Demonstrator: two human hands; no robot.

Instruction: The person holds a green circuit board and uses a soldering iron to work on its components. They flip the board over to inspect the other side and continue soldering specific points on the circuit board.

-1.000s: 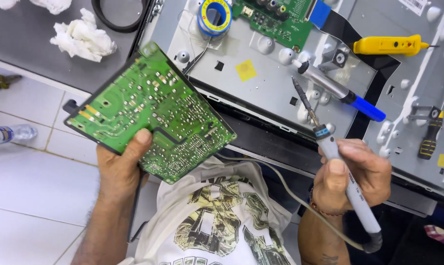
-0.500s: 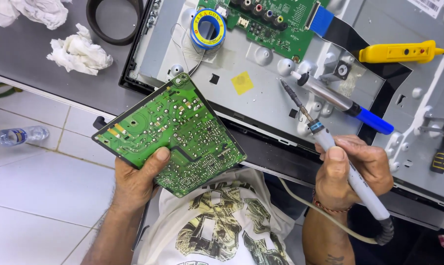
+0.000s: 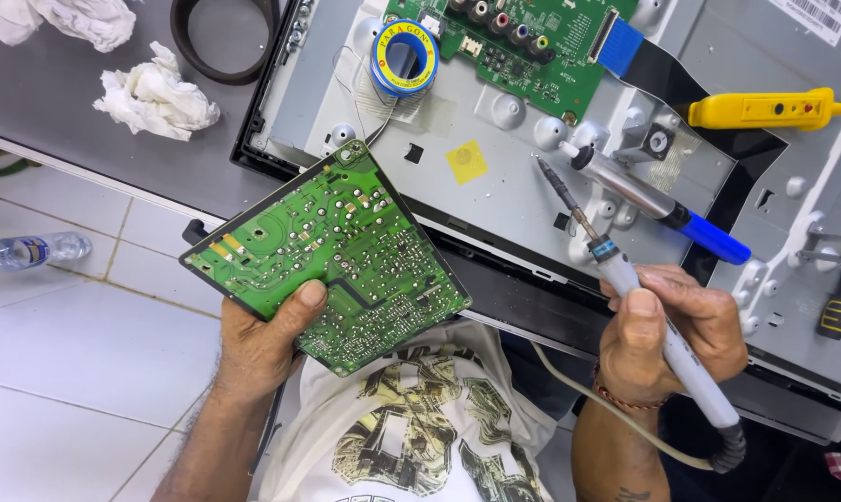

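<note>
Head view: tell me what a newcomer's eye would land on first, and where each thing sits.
First comes the green circuit board, solder side up, held low and centre by the left hand. To its right, the right hand grips a soldering iron like a pen, tip up-left over the opened grey television back. Above lie a blue solder spool and a yellow tester.

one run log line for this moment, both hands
left hand: holds green circuit board, solder side up | right hand: grips soldering iron, tip off the board | nearby: solder spool, blue-handled desoldering pump
</note>
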